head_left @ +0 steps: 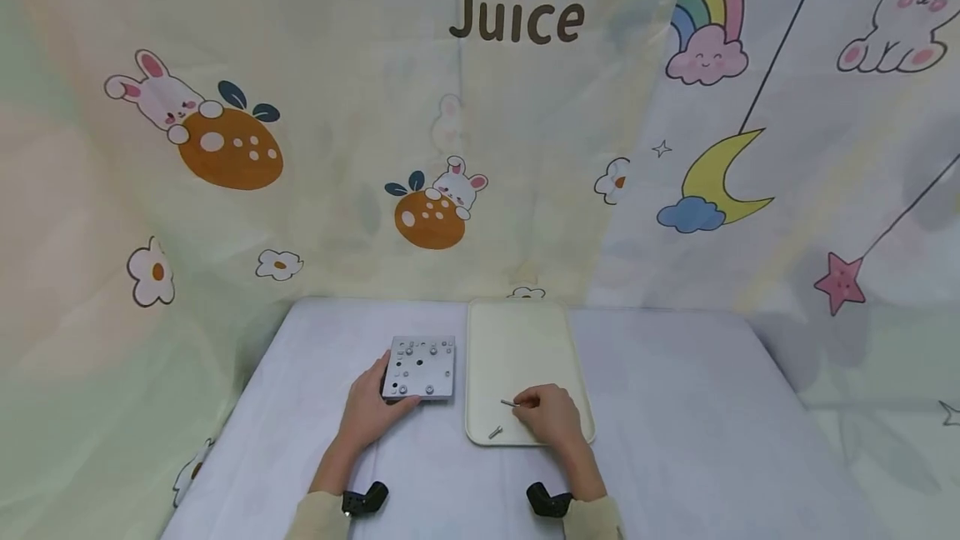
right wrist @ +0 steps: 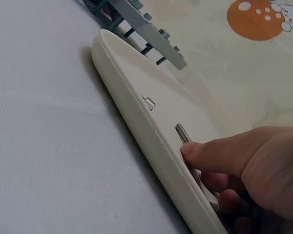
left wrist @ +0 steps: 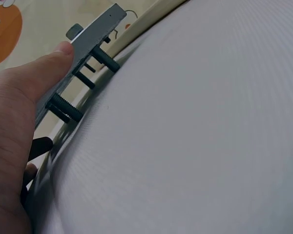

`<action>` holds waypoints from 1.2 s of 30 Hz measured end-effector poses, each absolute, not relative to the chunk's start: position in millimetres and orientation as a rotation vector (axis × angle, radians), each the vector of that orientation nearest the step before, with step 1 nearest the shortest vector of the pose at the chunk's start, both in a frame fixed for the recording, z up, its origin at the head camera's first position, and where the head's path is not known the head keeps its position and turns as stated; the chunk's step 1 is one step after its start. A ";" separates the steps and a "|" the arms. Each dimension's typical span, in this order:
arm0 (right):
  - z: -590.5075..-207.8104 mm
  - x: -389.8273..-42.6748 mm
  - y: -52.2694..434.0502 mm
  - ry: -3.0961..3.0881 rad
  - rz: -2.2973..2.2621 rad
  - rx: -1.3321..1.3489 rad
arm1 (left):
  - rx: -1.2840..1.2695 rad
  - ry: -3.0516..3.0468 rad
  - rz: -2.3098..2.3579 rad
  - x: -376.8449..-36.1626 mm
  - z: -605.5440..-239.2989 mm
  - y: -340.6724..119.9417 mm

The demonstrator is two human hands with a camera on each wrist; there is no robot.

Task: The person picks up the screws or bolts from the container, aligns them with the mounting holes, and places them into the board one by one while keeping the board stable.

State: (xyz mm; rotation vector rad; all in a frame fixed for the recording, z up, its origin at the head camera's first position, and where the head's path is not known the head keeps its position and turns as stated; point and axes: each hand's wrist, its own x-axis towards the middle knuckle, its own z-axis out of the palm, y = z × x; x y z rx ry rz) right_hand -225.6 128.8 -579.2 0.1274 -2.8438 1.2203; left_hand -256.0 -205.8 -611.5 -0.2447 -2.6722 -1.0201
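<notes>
The left hand [head_left: 372, 408] grips the metal plate [head_left: 437, 370] at its left side and near edge, just left of the tray [head_left: 517, 348]; over the tray, the right hand [head_left: 552, 415] pinches a slim pin [head_left: 507, 402], its free end poking out leftward, a loose screw [head_left: 496, 432] lying nearby.

From my head, soft, even brightness covers the white tabletop [head_left: 690, 415], though fine details on the metal plate [head_left: 431, 375] stay indistinct. My left wrist view is dimmer and bluish, turning the bolts [left wrist: 66, 107] beneath the plate nearly black. In my right wrist view, a soft shadow hugs the tray [right wrist: 131, 119], while the pin [right wrist: 182, 132] I pinch carries a pale highlight.
</notes>
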 end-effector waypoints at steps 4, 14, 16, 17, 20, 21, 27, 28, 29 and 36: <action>-575.6 -226.5 129.7 -2.821 1.194 0.150 | -0.249 -2.671 -1.024 -260.5 -608.6 -204.7; -579.0 -226.7 132.9 -2.803 1.274 0.199 | -0.241 -2.665 -1.033 -256.8 -607.3 -210.3; -579.4 -225.6 135.1 -2.795 1.286 0.223 | -0.239 -2.663 -1.029 -256.3 -608.1 -210.4; -579.8 -225.6 135.9 -2.792 1.275 0.225 | -0.242 -2.667 -1.022 -256.5 -608.5 -209.8; -580.1 -226.8 136.6 -2.782 1.251 0.217 | -0.248 -2.670 -1.024 -256.8 -607.9 -207.9; -580.0 -227.0 136.2 -2.782 1.248 0.217 | -0.245 -2.676 -1.023 -256.6 -608.1 -207.7; -576.4 -228.7 136.9 -2.808 1.253 0.239 | -0.209 -2.677 -1.034 -255.5 -608.5 -204.5; -576.1 -229.5 136.8 -2.808 1.258 0.243 | -0.212 -2.674 -1.033 -255.5 -608.5 -204.5; -575.3 -230.3 136.2 -2.811 1.275 0.223 | -0.219 -2.670 -1.035 -255.5 -608.2 -204.3; -568.3 -244.6 124.7 -2.742 1.447 0.278 | -0.272 -2.652 -1.034 -257.7 -607.4 -204.7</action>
